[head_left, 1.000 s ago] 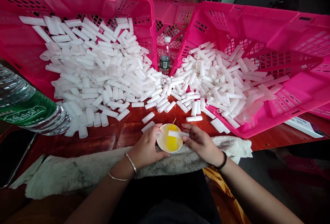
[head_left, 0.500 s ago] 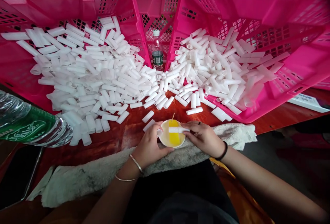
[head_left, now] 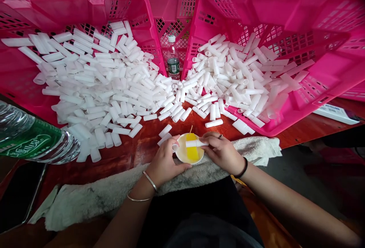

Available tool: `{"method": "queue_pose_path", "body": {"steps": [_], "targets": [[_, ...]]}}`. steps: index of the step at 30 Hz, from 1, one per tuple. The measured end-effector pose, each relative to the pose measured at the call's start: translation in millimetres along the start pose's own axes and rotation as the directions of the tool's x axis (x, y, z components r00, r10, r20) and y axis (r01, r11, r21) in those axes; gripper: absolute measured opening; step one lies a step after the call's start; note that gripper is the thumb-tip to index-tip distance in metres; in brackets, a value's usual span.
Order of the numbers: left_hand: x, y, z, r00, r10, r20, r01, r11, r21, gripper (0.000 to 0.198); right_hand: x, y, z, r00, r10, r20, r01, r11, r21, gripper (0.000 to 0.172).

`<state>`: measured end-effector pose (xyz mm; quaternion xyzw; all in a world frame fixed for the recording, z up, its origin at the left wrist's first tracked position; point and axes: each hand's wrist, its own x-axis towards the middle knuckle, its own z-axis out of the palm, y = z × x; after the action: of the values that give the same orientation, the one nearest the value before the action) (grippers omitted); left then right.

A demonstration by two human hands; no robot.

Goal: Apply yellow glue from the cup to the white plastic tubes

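A small white dish (head_left: pixel 182 156) with a yellow strip (head_left: pixel 192 153) in it and a thin stick (head_left: pixel 190 130) at its far edge rests on a grey towel (head_left: pixel 94 194). My right hand (head_left: pixel 222 151) pinches a short white tube (head_left: pixel 193 143) and holds it lying across the dish. My left hand (head_left: pixel 164 162) curls against the dish's left rim, with another small white tube (head_left: pixel 175 147) at its fingertips. Several white tubes (head_left: pixel 165 130) lie loose on the red table just beyond the dish.
Two tilted pink crates (head_left: pixel 85 4) (head_left: pixel 313 69) spill heaps of white tubes (head_left: pixel 108 84) (head_left: pixel 242 77) onto the red table (head_left: pixel 137 145). A small water bottle (head_left: pixel 172 58) stands between them. A large bottle (head_left: pixel 31 137) lies at left above a phone (head_left: pixel 19 194). A white box (head_left: pixel 336 114) sits at right.
The view has tipped down a little. My right hand has drawn the white tube slightly nearer over the dish; my left hand has stayed at the rim.
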<state>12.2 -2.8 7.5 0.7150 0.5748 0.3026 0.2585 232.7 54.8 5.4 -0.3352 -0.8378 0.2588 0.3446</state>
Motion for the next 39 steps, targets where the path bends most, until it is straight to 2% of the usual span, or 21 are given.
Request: {"method": "queue_pose_path", "body": {"steps": [2,3,5,8,10,13,16,18,20,22,24,28,31,33,35,37,39], "targets": [[-0.4,-0.1,0.1,1.000,-0.013,-0.004,0.013,1.000,-0.011,0.068,-2.3,0.9,1.4,0.992,-0.126,-0.011,0.125,0.987,-0.099,0.017],[-0.5,-0.2,0.1,1.000,-0.018,-0.005,0.018,1.000,-0.017,0.069,-3.1,0.9,1.9,0.989,-0.150,-0.010,0.148,0.983,-0.108,0.017],[-0.7,-0.4,0.0,1.000,-0.023,-0.005,0.022,0.999,-0.027,0.069,-3.3,-0.3,2.1,0.995,-0.098,-0.002,0.098,0.995,-0.034,0.019],[-0.7,-0.2,-0.1,0.999,-0.036,-0.001,0.036,0.999,-0.036,0.069,-1.8,-4.5,-1.0,0.997,0.064,0.043,-0.068,0.992,0.105,0.027],[-0.4,0.3,-0.1,0.998,-0.056,0.007,0.056,0.998,-0.035,0.071,-1.3,-6.3,-4.3,0.994,0.073,0.076,-0.077,0.996,0.052,0.024],[0.0,1.2,-0.7,0.997,-0.072,0.014,0.073,0.997,-0.025,0.074,-3.1,-3.7,-7.1,0.991,-0.091,0.095,0.104,0.984,-0.141,0.022],[-0.4,2.1,-4.0,0.999,-0.030,0.013,0.030,1.000,-0.008,0.072,-5.1,1.2,-6.0,0.971,-0.220,0.092,0.233,0.955,-0.182,0.022],[-0.8,3.7,-8.5,0.999,0.022,-0.025,-0.022,1.000,0.011,0.053,-4.3,0.2,-4.8,0.985,-0.170,0.007,0.170,0.982,-0.081,0.016],[-0.7,7.4,-14.5,0.997,0.051,-0.058,-0.048,0.997,0.054,0.029,-1.7,-6.5,-5.4,0.995,-0.026,-0.100,0.038,0.992,0.119,0.010],[0.1,14.3,-20.9,0.997,0.071,-0.038,-0.066,0.991,0.118,0.021,1.6,-17.7,-8.7,0.987,0.113,-0.115,-0.070,0.942,0.327,0.010],[1.4,23.8,-26.6,0.992,0.122,0.002,-0.120,0.975,0.187,0.022,4.5,-30.3,-14.6,0.983,0.170,-0.071,-0.123,0.893,0.434,0.013],[2.2,44.3,-33.5,0.962,0.274,-0.008,-0.251,0.891,0.377,0.026,8.7,-50.6,-30.5,0.989,0.149,0.011,-0.142,0.921,0.362,0.015],[-0.9,57.3,-35.7,0.951,0.300,0.071,-0.296,0.823,0.485,0.024,13.1,-59.6,-41.2,0.994,0.066,0.092,-0.087,0.964,0.249,0.013],[-4.9,66.6,-36.2,0.966,0.220,0.133,-0.256,0.875,0.411,0.020,16.0,-63.3,-45.2,0.993,-0.016,0.117,-0.008,0.980,0.197,0.010],[-10.7,78.4,-34.6,0.969,0.095,0.226,-0.139,0.972,0.188,0.015,16.3,-66.5,-45.3,0.984,-0.146,0.099,0.133,0.983,0.128,0.011],[-18.7,92.7,-28.2,0.942,0.012,0.336,0.010,0.998,-0.066,0.016,11.6,-71.6,-41.4,0.966,-0.250,0.064,0.248,0.968,0.042,0.020],[-29.1,107.5,-15.7,0.939,-0.034,0.343,0.095,0.982,-0.161,0.016,0.6,-79.6,-35.7,0.976,-0.218,0.024,0.219,0.975,-0.047,0.027]]}}
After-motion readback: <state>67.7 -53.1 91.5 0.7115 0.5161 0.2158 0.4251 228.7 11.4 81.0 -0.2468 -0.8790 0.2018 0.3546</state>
